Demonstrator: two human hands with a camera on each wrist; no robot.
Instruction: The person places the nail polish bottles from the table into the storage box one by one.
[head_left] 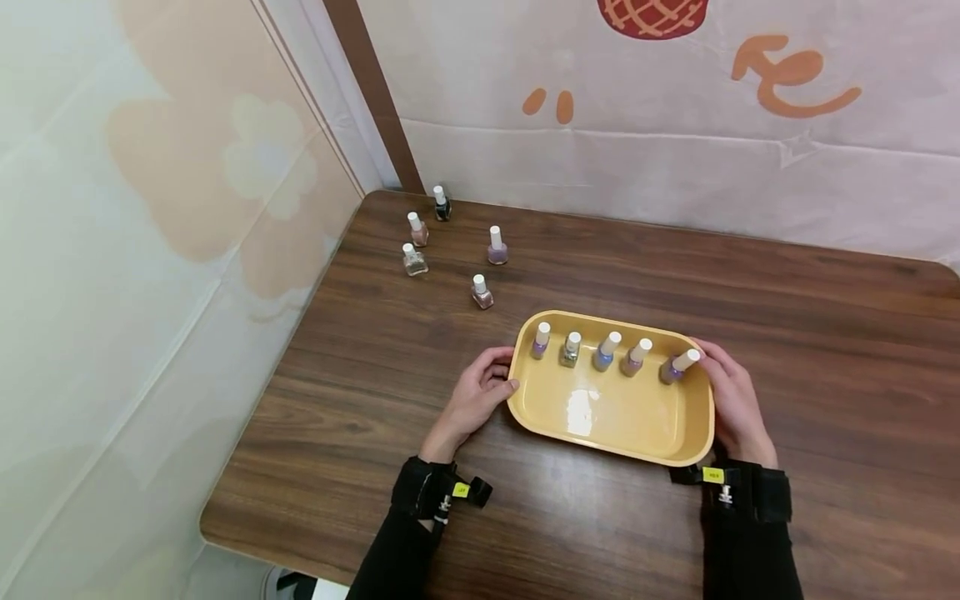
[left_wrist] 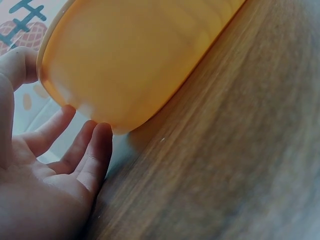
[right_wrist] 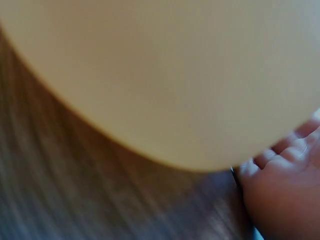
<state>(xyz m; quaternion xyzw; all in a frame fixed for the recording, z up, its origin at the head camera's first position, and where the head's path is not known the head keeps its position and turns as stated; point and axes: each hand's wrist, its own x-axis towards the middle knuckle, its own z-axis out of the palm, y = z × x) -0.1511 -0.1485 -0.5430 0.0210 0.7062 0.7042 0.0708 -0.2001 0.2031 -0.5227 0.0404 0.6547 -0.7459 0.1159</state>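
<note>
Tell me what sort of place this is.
Probably a makeshift recording booth: creased printed sheets line two sides of a wooden table, and the person wears black straps on both wrists.

Black sleeves (head_left: 752, 550); black wrist straps (head_left: 772, 495), yellow labels (head_left: 713, 475), metal screws (head_left: 725, 494).

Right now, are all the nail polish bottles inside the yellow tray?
No, five bottles are on the wooden table, outside the yellow tray.

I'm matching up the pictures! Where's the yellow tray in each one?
Head: the yellow tray sits right of centre, between left hand and right hand.
Left wrist: top, left of centre.
Right wrist: it fills most of the top.
Shared landmark: the brown table.
</note>
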